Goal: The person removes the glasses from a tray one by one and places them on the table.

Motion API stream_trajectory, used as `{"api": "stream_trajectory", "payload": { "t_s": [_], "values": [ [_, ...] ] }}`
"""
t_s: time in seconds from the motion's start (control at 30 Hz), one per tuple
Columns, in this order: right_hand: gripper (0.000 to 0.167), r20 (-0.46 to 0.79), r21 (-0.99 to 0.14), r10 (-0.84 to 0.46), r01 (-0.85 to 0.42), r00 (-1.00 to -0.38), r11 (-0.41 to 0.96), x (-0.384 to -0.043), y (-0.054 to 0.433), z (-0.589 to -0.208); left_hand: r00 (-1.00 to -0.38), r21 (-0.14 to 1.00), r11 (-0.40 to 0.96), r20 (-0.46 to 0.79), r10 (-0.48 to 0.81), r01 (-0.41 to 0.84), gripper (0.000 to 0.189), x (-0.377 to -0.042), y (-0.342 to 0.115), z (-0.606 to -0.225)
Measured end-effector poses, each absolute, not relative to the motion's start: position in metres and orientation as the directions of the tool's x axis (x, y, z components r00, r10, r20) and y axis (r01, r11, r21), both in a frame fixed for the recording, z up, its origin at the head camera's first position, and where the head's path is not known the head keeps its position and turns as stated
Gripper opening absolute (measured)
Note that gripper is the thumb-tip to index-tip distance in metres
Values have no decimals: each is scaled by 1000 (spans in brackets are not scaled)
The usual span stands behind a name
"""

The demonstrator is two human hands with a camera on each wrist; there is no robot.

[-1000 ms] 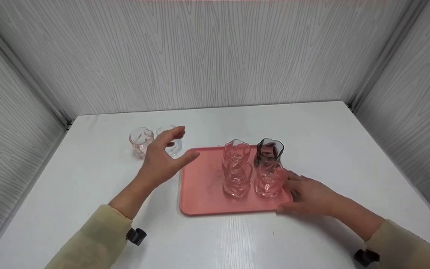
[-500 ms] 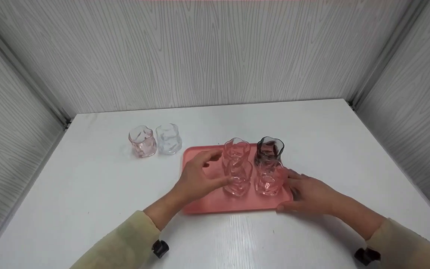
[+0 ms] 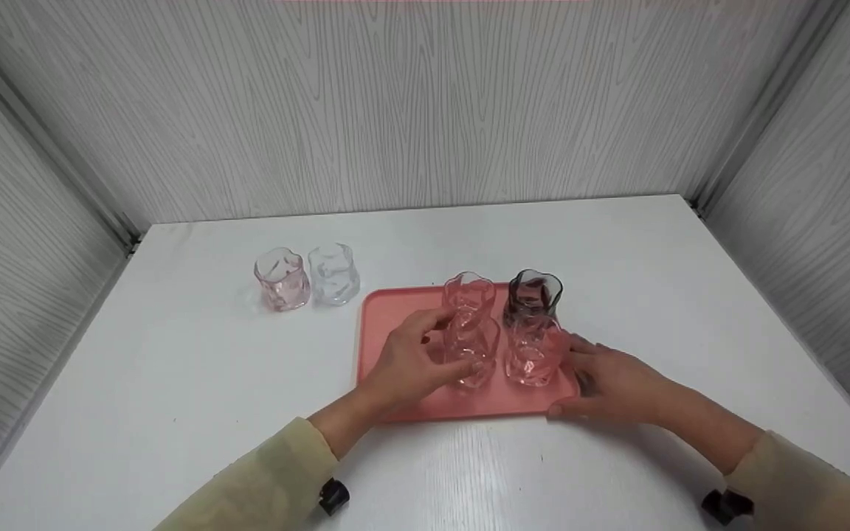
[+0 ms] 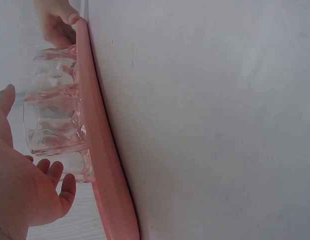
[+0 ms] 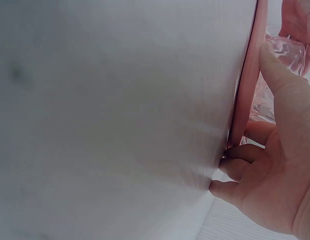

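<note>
A pink tray (image 3: 410, 405) lies on the white table with several wavy glasses standing upright on its right part. My left hand (image 3: 404, 365) is at the front left clear glass (image 3: 480, 346). Its thumb is in front and its fingers reach behind, with no firm grip visible; in the left wrist view the thumb stands apart from the glass. At the tray's front right corner my right hand (image 3: 613, 387) grips the tray, thumb on the front rim and fingers along the side. Beside that hand stands the front right clear glass (image 3: 528, 365).
Behind these on the tray are a see-through glass (image 3: 468, 287) at left and a dark grey glass (image 3: 534, 287) at right. Off the tray, at the back left, a pink-tinted glass (image 3: 285, 284) stands next to a clear glass (image 3: 334, 276). A patterned panel (image 3: 425, 110) bounds the table's back.
My left hand has moved right and toward me, from beside the two glasses off the tray to the front left glass on it. The right hand stays at the tray corner.
</note>
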State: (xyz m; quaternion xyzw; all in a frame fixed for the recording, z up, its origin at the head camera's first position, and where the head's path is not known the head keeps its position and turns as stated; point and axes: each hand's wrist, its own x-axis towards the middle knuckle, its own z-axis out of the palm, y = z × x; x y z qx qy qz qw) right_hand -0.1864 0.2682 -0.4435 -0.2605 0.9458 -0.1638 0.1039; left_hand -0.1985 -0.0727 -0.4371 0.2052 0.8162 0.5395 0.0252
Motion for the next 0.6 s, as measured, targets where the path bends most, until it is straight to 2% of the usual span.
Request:
{"api": "stream_trajectory", "payload": {
  "t_s": [0.13,0.37,0.6],
  "values": [
    [97,-113,-365,-526,-457,-843,811,-186,268,-442,-920,894,340,164,357,291,81,-199,-71,-438],
    [89,-105,-378,-533,-462,-840,802,-183,268,-440,-922,911,320,139,360,262,84,-200,-67,-440],
    [98,-133,-376,-513,-436,-848,818,-183,268,-440,-927,915,313,136,350,252,88,-200,-66,-443]
  ]
}}
